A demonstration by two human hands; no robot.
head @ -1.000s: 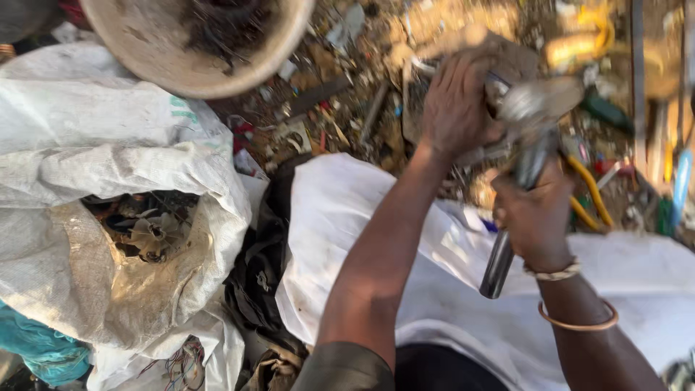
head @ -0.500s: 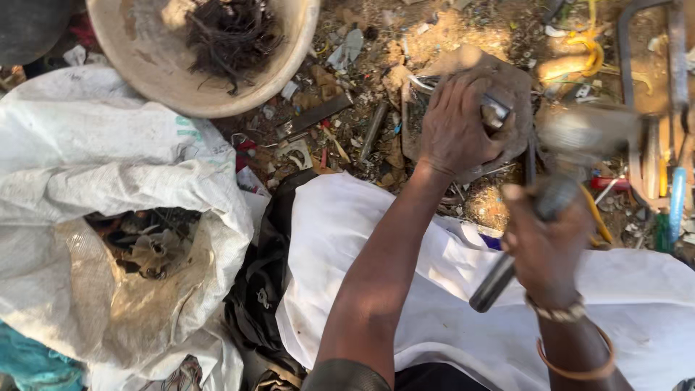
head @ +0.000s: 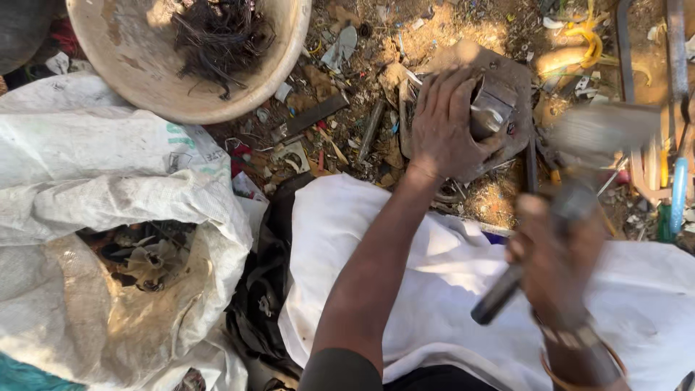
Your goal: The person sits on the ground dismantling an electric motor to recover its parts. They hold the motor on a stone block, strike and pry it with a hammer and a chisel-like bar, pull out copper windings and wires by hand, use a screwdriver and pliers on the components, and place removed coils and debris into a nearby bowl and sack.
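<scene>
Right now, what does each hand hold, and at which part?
The right hand grips a hammer around the middle of its handle; the head is blurred. The left hand clasps a small metal piece from its side, on a flat block.

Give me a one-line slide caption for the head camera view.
Left hand steadies a metal part on a block while the right hand swings a blurred hammer above scrap-littered ground.
</scene>
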